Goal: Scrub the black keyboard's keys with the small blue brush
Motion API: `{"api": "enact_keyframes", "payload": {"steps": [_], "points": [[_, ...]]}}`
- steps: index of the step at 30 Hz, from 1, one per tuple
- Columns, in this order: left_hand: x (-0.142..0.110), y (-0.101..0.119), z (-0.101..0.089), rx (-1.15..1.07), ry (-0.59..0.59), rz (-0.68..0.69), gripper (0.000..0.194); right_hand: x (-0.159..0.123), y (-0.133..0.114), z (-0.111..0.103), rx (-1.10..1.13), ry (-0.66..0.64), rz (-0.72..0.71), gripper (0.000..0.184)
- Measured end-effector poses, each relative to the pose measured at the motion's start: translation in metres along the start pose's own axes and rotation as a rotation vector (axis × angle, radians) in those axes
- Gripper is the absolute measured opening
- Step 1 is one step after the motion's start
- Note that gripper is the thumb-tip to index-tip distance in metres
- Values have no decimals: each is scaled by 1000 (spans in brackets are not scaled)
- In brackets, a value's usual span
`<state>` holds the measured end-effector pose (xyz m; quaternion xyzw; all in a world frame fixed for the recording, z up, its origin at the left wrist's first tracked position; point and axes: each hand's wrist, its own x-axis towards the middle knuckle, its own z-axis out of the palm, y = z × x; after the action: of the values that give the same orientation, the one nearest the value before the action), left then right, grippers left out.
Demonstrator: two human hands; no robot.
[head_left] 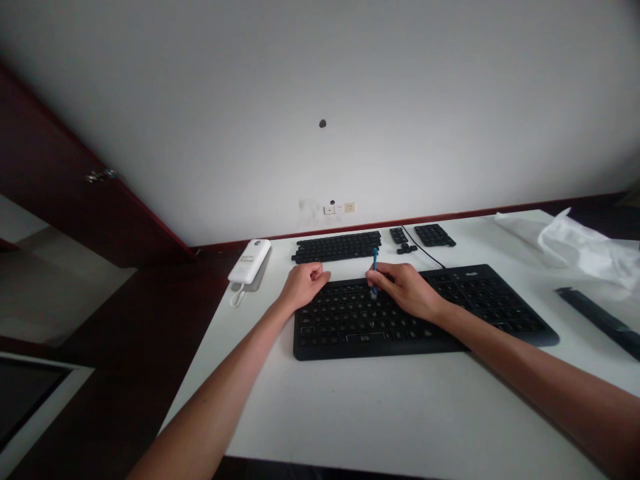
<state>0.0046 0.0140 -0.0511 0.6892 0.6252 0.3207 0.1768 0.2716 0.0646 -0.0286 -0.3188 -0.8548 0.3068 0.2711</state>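
White tabletop [380, 407] against a pale wall. Keyboard [425, 313] lies mid-table, nearer the far edge. Right hand [407, 290] pinches a blue tool [375, 270], tip on the keys. Left hand [304, 283], fisted, rests at the keyboard's far left corner. Loose keycaps [337, 247] beyond.

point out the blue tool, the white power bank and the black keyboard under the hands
blue tool [375, 257], head view, on the upper shaft above the right hand's fingers
white power bank [249, 261], head view, middle of its top face
black keyboard [480, 307], head view, on the keys right of the hands
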Motion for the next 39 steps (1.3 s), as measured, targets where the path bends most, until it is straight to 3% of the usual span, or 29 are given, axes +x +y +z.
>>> {"api": "enact_keyframes", "payload": {"steps": [10, 39], "points": [[-1, -2, 0, -11, 2, 7, 43, -1, 1, 2, 43, 58, 29, 47], [0, 1, 0, -23, -4, -7, 43, 0, 0, 0, -1, 0, 20, 43]]}}
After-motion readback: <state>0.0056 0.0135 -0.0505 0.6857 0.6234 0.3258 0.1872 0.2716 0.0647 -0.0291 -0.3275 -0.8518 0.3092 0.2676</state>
